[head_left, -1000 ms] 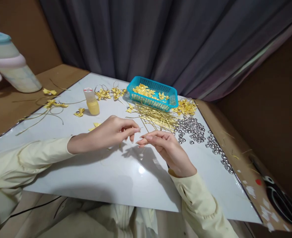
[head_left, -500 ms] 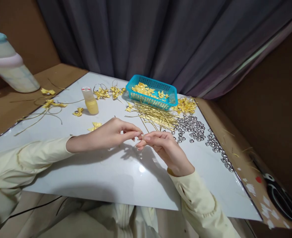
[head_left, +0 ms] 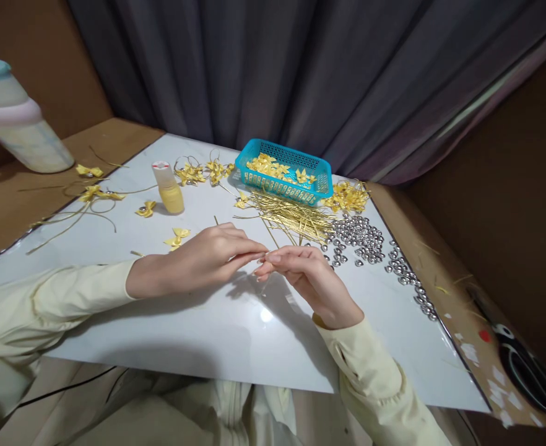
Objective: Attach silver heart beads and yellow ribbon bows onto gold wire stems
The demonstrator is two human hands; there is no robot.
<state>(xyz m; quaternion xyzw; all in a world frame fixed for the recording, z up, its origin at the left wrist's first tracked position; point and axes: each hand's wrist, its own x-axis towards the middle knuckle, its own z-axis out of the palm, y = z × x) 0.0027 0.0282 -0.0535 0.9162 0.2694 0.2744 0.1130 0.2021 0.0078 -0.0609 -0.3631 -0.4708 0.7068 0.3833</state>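
Nearest me is the bare front of the white tabletop (head_left: 184,341). Just above it I watch the right hand (head_left: 312,275), thumb and fingers drawn into a pinch, and the left hand (head_left: 215,254), its fingertips now meeting the right's; a second ago there was a gap between them. The left has also flattened, fingers lying straighter. I take this as fine two-handed work at one spot. Any piece worked there sits at those joined tips, too small or hidden for me to make out, so I cannot tell what either pinch is clamped on, if anything. Just beyond the left hand, a yellow bow (head_left: 178,235) shows more fully now that the hand covers less of it. Farther off lie the gold wires (head_left: 296,218), beside the silver beads (head_left: 359,235); behind them, the blue basket (head_left: 249,153) looks unmoved.
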